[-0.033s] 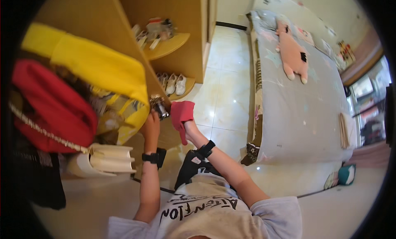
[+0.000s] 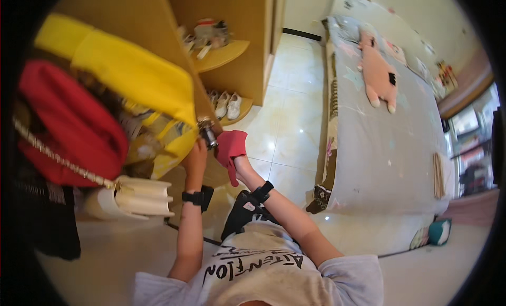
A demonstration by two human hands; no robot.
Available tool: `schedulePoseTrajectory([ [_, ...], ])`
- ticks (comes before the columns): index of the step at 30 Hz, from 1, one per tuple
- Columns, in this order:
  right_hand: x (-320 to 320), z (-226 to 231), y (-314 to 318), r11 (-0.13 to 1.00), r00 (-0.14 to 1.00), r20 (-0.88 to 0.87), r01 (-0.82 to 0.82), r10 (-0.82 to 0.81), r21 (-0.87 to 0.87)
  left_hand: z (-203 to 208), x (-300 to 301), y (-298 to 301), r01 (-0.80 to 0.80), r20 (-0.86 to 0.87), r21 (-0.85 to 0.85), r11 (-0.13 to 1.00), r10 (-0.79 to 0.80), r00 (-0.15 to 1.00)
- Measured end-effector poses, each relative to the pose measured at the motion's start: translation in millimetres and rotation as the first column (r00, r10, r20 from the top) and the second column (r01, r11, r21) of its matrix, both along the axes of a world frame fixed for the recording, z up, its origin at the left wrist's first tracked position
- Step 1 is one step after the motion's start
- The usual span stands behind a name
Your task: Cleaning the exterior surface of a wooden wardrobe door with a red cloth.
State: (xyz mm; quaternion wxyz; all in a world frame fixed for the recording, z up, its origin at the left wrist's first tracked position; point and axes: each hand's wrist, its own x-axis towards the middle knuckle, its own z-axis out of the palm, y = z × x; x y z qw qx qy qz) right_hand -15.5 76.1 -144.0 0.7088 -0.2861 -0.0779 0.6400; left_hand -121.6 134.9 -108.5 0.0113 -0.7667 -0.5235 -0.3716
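Right hand (image 2: 242, 167) covered by red cloth (image 2: 231, 146) near cabinet (image 2: 182, 47) edge.
The left hand (image 2: 195, 157) is placed just beside a metal fitting (image 2: 207, 134) — white shoes (image 2: 233, 107) are set on the low shelf (image 2: 244, 113), and a pink plush toy (image 2: 376, 71) is laid on the bed (image 2: 385, 158).

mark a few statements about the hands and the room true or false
1. Red-pink cloth covers part of the right hand. True.
2. The plush lies on the floor. False: the plush lies on the bed.
3. White shoes stand on the lower shelf. True.
4. Both wrists wear black bands. True.
5. The left hand touches the bed. False: it is by a shiny metal thing.
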Motion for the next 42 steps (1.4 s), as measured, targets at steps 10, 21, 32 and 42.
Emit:
schedulePoseTrajectory([
  [10, -16.3, -30.4, 42.0, 0.991, 0.994, -0.019, 0.105, -0.104, 0.077, 20.6, 5.9, -18.9, 0.064, 0.124, 0.030, 0.998, -0.067, 0.990],
  [21, -24.9, -36.1, 14.3, 0.984, 0.921, -0.352, -0.180, 0.166, -0.008, -38.5, -23.7, -2.5, -0.014, 0.186, 0.004, 1.000, 0.013, 0.982],
  [32, -18.1, 29.6, 3.6, 0.921, 0.934, -0.139, -0.286, 0.330, 0.264, -50.3, -34.7, 1.2, 0.093, 0.520, -0.188, 0.978, 0.018, 0.854],
  [42, -23.4, 3.5, 26.8, 0.984, 0.875, 0.484, -0.079, -0.009, 0.161, -38.1, -33.3, -2.0, 0.193, 0.574, -0.223, 0.956, -0.031, 0.818],
])
